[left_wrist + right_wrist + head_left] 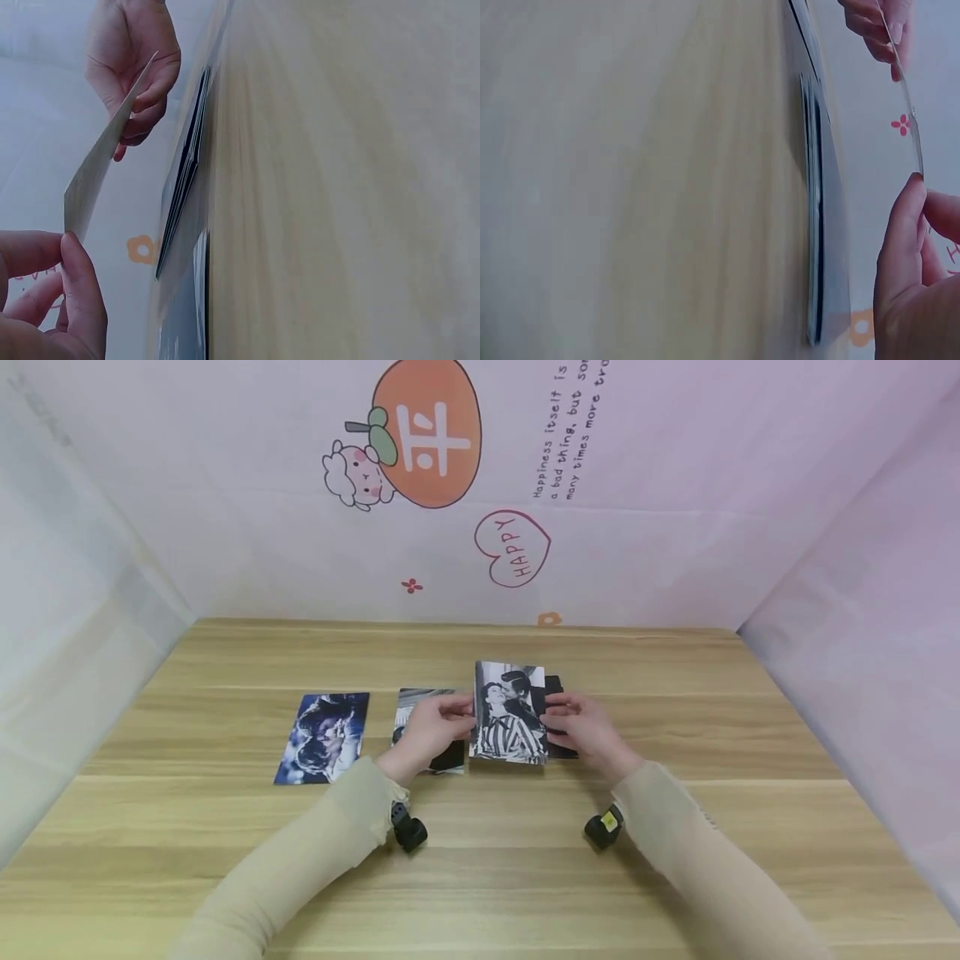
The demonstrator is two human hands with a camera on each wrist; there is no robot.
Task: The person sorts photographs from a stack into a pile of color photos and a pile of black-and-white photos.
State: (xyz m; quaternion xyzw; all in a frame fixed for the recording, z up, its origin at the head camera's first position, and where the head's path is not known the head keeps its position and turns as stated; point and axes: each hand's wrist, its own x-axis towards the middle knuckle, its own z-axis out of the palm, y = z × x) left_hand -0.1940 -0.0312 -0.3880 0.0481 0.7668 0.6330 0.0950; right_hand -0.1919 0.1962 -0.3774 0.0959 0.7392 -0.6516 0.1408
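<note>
A black-and-white photo print [510, 714] of a couple is held up above the table between both hands. My left hand [431, 731] pinches its left edge between thumb and fingers. On the opposite edge, my right hand [588, 731] pinches it the same way. In the left wrist view the raised photo print [97, 165] is seen nearly edge-on, apart from the prints beneath. Partly behind my right hand lies a dark stack of prints [555, 683]. Under my left hand is another black-and-white print [450, 760], partly covered by the hand.
A blue-toned photo print [322, 739] lies farther left on the wooden table [495, 877]. A white printed cloth [637, 568] hangs behind the table's back edge, with more cloth at both sides. Small black cameras [408, 831] are strapped at the wrists.
</note>
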